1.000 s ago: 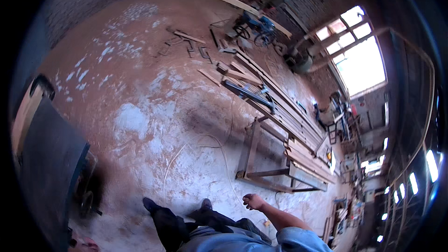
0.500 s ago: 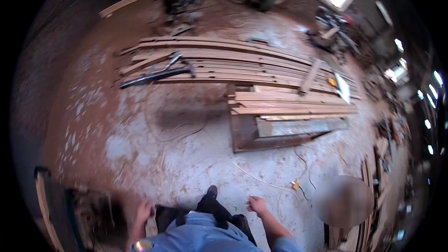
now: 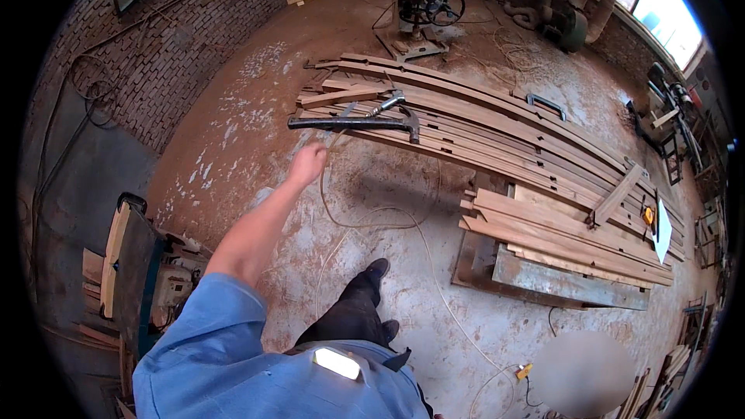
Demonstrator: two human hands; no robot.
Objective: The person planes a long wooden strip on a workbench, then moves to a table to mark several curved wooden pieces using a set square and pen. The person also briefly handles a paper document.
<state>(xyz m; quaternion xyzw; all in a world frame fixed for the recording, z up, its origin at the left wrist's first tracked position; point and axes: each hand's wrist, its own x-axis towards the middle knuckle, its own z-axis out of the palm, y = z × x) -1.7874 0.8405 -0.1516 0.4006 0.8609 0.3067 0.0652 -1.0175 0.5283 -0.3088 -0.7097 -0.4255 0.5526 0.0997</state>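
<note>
My left hand [image 3: 309, 163] is stretched forward at the end of a bare forearm, fingers curled closed, and nothing shows in it. It hangs just in front of a long black hammer-shaped tool [image 3: 345, 122], apart from it. A silver, handle-like piece [image 3: 390, 102] lies against that tool. Both rest on the left ends of long wooden strips [image 3: 466, 126] laid side by side, with dark notches cut in them. A thin pale hose [image 3: 323, 195] loops down to the floor below my hand. My right hand is out of view.
More wooden boards [image 3: 559, 221] lie on a metal stand [image 3: 570, 283] at the right, with a loose wood block [image 3: 617, 195] across the strips. A blue machine with a handwheel [image 3: 428, 1] stands at the back. A yellow connector [image 3: 524, 372] and cables lie on the floor.
My left hand has risen from low beside my body and reached forward toward the black tool. My right hand has left the view. The view has turned left, shifting the wood rightward.
</note>
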